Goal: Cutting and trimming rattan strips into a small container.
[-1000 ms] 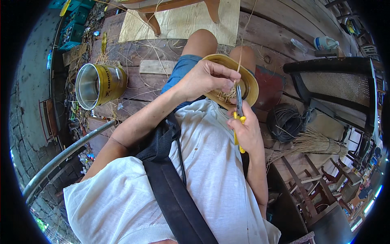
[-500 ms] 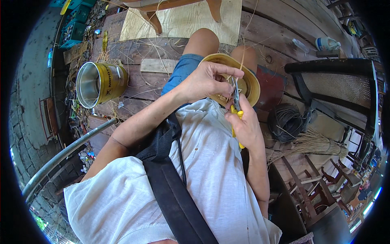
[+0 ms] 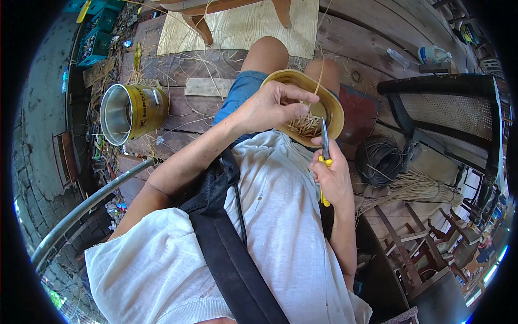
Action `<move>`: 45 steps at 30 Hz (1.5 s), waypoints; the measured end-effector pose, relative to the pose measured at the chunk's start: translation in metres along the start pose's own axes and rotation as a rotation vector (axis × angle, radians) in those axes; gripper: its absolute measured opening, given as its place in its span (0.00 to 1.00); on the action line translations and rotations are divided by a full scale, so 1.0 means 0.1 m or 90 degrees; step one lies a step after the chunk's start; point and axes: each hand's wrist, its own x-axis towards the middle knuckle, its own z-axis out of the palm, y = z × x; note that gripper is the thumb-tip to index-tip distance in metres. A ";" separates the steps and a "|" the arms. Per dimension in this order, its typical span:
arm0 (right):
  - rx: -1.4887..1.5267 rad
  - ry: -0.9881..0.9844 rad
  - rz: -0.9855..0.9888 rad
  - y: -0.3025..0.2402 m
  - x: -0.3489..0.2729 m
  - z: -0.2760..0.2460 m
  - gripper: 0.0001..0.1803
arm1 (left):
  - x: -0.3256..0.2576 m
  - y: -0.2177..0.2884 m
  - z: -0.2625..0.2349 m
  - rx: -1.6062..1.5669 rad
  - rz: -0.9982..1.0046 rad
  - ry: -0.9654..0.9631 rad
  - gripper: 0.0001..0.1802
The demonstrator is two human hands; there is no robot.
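Observation:
My left hand (image 3: 275,105) is above a yellowish tub (image 3: 336,121), its thumb and fingers pinched on a thin cane strip (image 3: 321,75) that runs up and away past my knees. The tub sits between my thighs, with short cut pieces of cane (image 3: 305,127) inside. At the tub's near right rim, my right hand (image 3: 335,175) is wrapped around yellow-handled pliers (image 3: 325,141). Their long, pointed metal jaws aim away from me and look closed, apart from the strip. The strip's lower end is hidden by my left fingers.
A yellow metal bucket (image 3: 143,110) lies to the left on the plank floor. Ahead, wooden furniture legs (image 3: 200,29) stand on a pale board (image 3: 237,38). On the right are a black coil (image 3: 379,159), a cane bundle (image 3: 423,188) and a dark chair with a woven panel (image 3: 448,116).
My right hand has drawn the pliers away from my left fingers, toward me and slightly right. My left hand has shifted slightly left, still pinching the cane strip.

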 end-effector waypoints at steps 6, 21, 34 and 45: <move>0.019 -0.019 -0.049 -0.11 0.05 0.09 0.21 | -0.02 0.08 0.00 -0.118 -0.074 0.059 0.20; -0.023 0.002 -0.148 -0.22 0.18 0.21 0.14 | -0.05 0.10 0.02 -0.168 -0.065 -0.005 0.24; 0.037 0.028 0.001 -0.07 -0.01 -0.01 0.19 | 0.00 0.08 0.01 -0.079 -0.089 -0.005 0.17; 0.032 -0.039 -0.043 -0.15 0.05 0.08 0.23 | -0.03 0.12 0.02 -0.167 -0.073 0.055 0.15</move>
